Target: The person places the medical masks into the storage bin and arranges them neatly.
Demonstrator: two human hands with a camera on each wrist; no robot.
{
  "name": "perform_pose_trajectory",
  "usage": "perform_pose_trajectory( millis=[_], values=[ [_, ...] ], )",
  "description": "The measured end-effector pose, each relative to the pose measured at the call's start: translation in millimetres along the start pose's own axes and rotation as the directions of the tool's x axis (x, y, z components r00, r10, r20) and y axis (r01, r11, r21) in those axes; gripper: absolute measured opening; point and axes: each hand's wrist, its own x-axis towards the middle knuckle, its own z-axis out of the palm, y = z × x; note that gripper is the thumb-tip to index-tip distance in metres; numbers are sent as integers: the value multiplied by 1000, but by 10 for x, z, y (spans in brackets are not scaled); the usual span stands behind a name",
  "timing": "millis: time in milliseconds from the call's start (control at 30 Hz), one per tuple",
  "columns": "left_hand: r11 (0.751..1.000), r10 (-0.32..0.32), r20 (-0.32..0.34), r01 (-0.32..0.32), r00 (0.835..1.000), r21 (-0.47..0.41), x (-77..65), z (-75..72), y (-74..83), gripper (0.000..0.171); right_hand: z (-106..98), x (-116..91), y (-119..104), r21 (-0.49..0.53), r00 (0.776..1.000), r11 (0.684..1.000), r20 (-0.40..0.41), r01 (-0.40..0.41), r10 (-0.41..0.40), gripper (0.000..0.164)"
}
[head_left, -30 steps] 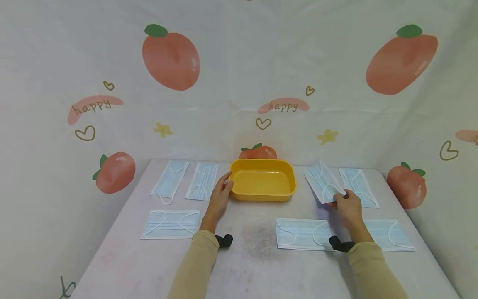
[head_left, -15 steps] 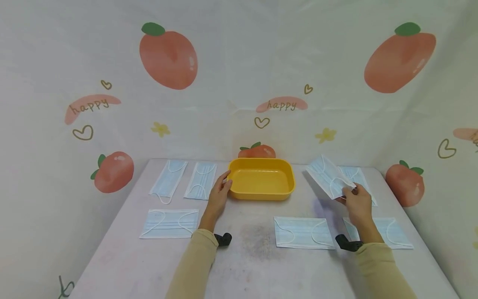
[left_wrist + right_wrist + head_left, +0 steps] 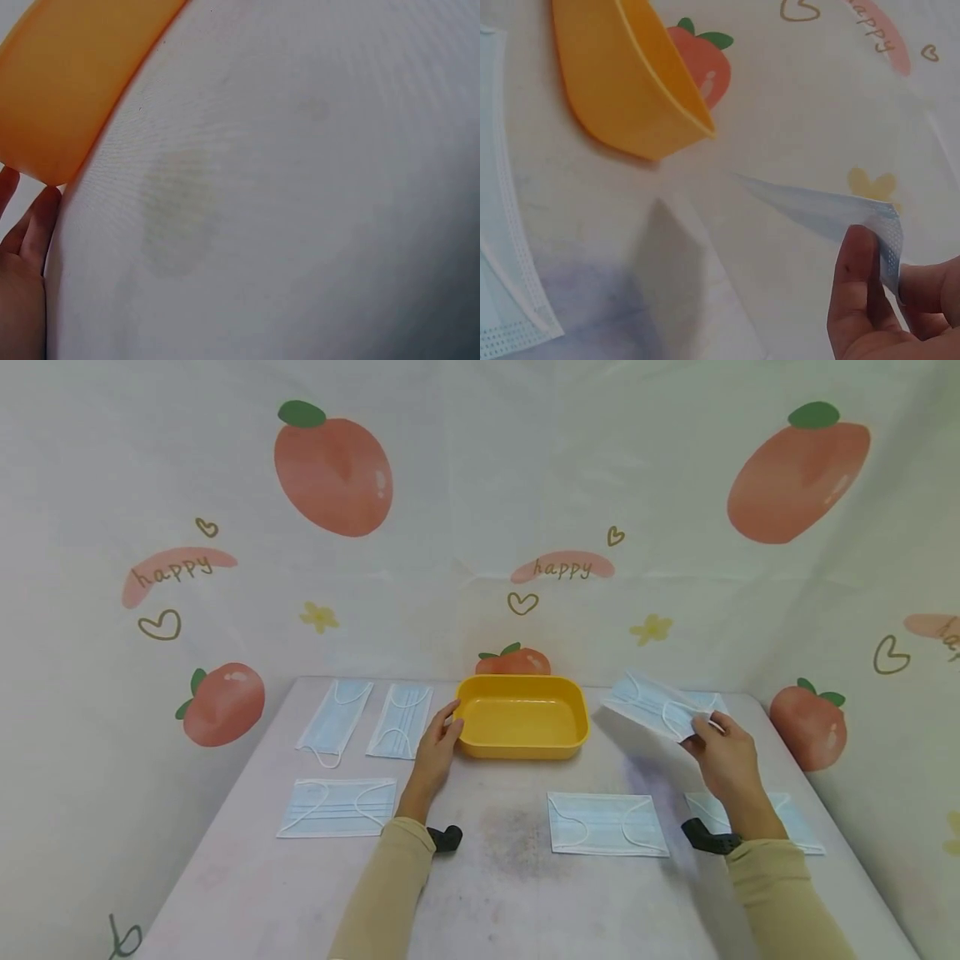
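Note:
My right hand (image 3: 726, 758) pinches one end of a light blue face mask (image 3: 651, 705) between thumb and fingers. The mask is raised off the table at the back right, its far end pointing toward the tray. In the right wrist view this mask (image 3: 817, 211) appears nearly edge-on above its shadow. At the back middle stands a yellow plastic tray (image 3: 522, 752) with nothing in it. My left hand (image 3: 435, 758) rests against the tray's left side with fingers fairly straight. From the left wrist, fingertips (image 3: 49, 196) show right at the tray's lower corner (image 3: 56, 161).
Two masks lie back left, one upright mask (image 3: 335, 717) beside another (image 3: 402, 722). A sideways mask (image 3: 337, 808) lies nearer. Front right holds another mask (image 3: 606, 825) and a mask (image 3: 795, 823) partly behind my right wrist. Behind the table (image 3: 495, 902) hangs a fruit-print cloth (image 3: 420, 610).
My right hand has lifted the mask off the table and moved slightly right, tilting the mask flatter. It now overlaps the mask behind it. My left hand stays at the tray.

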Motion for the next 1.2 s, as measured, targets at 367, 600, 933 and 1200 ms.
perform_pose_trajectory(
  millis=[367, 600, 933, 1200],
  values=[
    [1000, 2, -2, -2, 1000, -9, -2, 5, 15, 42, 37, -61, -202, 188, 988, 981, 137, 46, -72, 81],
    [1000, 15, -1, -15, 1000, -6, 13, 6, 23, 43, 115, -69, -336, 188, 969, 982, 235, 32, -77, 81],
    [1000, 11, -5, -11, 1000, 2, 9, 4, 20, 43, 332, -17, -440, 101, 940, 995, 336, 29, -62, 71],
    [999, 20, -1, -20, 1000, -36, -16, 3, 11, 42, 523, 12, -476, 57, 934, 997, 352, 49, -66, 63]
  ],
)
